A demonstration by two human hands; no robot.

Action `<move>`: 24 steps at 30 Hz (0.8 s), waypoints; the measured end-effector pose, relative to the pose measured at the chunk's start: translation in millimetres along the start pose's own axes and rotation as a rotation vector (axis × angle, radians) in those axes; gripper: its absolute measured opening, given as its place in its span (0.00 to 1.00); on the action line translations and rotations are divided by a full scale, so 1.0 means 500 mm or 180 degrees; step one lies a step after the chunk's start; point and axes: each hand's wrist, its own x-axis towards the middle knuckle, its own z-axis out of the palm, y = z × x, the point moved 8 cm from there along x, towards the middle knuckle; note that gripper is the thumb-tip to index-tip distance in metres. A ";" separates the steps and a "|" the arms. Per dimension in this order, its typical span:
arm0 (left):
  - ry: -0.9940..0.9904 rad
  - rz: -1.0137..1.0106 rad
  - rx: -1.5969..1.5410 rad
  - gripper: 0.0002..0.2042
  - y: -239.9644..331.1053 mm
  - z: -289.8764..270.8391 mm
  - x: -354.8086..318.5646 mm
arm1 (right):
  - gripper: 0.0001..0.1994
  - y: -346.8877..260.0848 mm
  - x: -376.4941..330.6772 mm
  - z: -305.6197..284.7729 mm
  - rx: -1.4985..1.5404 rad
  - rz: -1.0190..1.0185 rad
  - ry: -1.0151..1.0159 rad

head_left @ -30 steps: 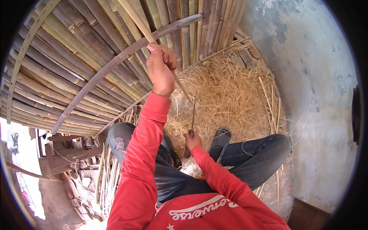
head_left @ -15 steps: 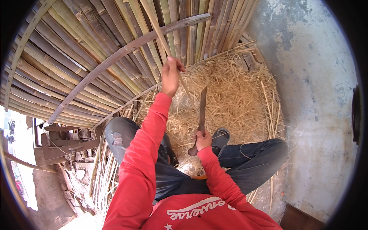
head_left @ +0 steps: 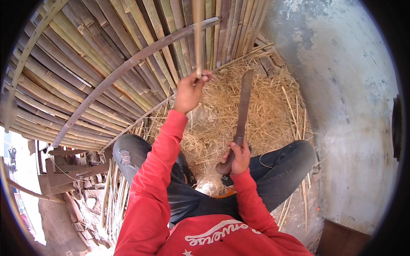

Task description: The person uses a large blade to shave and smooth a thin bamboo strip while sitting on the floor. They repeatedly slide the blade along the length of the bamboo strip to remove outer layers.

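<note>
My left hand (head_left: pixel 188 93), arm stretched forward, is closed around a thin bamboo strip (head_left: pixel 198 40). The strip rises past the slatted wall, and its lower end hangs faint and blurred below my fist. In my right hand (head_left: pixel 240 157), close to my knees, I grip the dark handle of a machete (head_left: pixel 244 104). Its long brown blade points away from me, tilted slightly right, over the shavings. Blade and strip are apart.
Split-bamboo slats (head_left: pixel 145 55) form a wall ahead and left, crossed by a curved batten (head_left: pixel 124 68). Pale bamboo shavings (head_left: pixel 265 106) cover the floor. A grey-blue wall (head_left: pixel 341 106) stands at right. Thin strips (head_left: pixel 115 192) lie by my left knee, near scrap wood (head_left: pixel 70 170).
My left hand has turned the strip from leaning left to nearly upright. My right hand has shifted right, and the machete has come up and tilted rightward.
</note>
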 end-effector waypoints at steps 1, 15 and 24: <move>0.0038 0.0043 0.0009 0.09 0.062 -0.010 -0.003 | 0.12 -0.033 -0.010 -0.004 -0.0017 -0.0201 -0.0025; 0.0815 0.0067 -0.1783 0.24 0.299 -0.052 -0.363 | 0.25 -0.377 -0.203 0.074 0.0349 -0.1229 -0.0918; 0.0842 -0.0899 -0.2392 0.25 0.164 0.087 -0.595 | 0.20 -0.360 -0.237 -0.009 -0.0983 -0.0958 -0.0801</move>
